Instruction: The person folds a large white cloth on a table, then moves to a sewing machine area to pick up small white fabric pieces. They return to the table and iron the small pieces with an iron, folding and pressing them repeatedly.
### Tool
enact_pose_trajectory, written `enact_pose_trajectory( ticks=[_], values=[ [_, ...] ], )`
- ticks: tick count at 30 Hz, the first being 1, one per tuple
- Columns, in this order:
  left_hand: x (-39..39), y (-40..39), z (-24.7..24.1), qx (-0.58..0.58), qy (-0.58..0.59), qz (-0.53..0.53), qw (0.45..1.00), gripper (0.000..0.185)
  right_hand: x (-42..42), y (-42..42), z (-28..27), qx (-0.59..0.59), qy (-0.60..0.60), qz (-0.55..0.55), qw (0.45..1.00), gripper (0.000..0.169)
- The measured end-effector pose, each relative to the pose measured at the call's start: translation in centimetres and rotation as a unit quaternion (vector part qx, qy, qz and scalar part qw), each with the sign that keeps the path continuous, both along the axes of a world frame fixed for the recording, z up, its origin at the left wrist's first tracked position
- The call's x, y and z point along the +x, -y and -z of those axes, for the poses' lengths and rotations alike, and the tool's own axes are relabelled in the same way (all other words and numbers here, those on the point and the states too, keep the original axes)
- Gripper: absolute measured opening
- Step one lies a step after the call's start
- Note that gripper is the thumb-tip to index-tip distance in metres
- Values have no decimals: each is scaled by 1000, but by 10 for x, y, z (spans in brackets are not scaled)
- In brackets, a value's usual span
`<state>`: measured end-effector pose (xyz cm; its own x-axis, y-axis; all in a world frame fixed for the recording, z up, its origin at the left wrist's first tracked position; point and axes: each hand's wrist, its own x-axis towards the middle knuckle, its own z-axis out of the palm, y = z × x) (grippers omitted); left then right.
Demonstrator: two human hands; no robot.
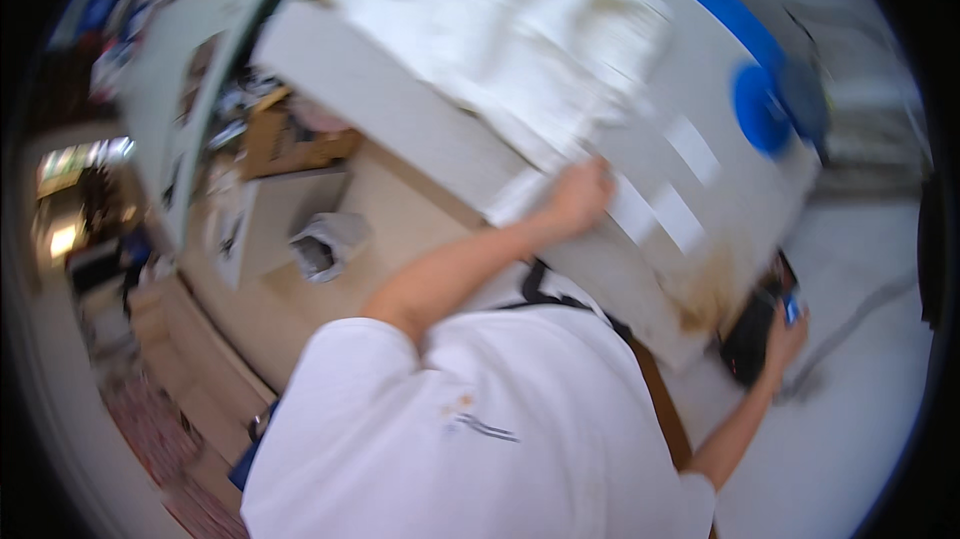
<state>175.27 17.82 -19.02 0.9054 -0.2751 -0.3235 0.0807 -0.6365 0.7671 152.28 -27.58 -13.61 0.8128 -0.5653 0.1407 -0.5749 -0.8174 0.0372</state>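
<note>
A white cloth garment (pixel 495 29) lies partly wrinkled across a pale padded work surface (pixel 420 126). My left hand (pixel 581 198) rests at the garment's near edge with its fingers curled. Blur hides whether cloth is pinched in it. Beside that hand, white rectangular patches (pixel 679 216) show on the surface. Out to the right, my right hand (pixel 787 336) is closed around the handle of a dark appliance (pixel 746 336), which looks like an iron. A blue part shows at its grip. A brown scorch-like stain (pixel 705 291) marks the surface's near right corner.
A blue band with a round blue end (pixel 761 111) runs along the far right edge. A grey cord (pixel 847 314) trails at right. On the left stand a cardboard box (pixel 292 138), a crumpled grey bag (pixel 326 246) and a glass-like panel (pixel 217 104).
</note>
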Motion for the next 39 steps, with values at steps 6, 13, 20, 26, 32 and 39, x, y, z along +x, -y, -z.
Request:
enact_pose_trajectory(
  ticks=[6, 13, 20, 26, 32, 39],
  values=[
    [-3, -85, -18, -23, 38, 6, 999, 18, 77, -138, 19, 143, 80, -65, 984, 33],
    [-30, -230, 13, -16, 34, -153, 988, 21, 168, -346, 34, 293, 65, -297, 907, 21],
    [-78, -326, 19, 68, -42, -273, 959, 20, 188, -432, 23, 327, 48, -408, 851, 11],
    [-163, -356, 77, 84, -111, -350, 927, 19, 199, -471, 24, 381, 8, -417, 826, 10],
    [-198, -397, 59, 90, -88, -379, 917, 18, 179, -531, 37, 386, 17, -479, 788, 10],
    [-180, -436, 77, 83, -60, -344, 933, 20, 155, -573, 58, 420, 5, -484, 768, 13]
  ],
)
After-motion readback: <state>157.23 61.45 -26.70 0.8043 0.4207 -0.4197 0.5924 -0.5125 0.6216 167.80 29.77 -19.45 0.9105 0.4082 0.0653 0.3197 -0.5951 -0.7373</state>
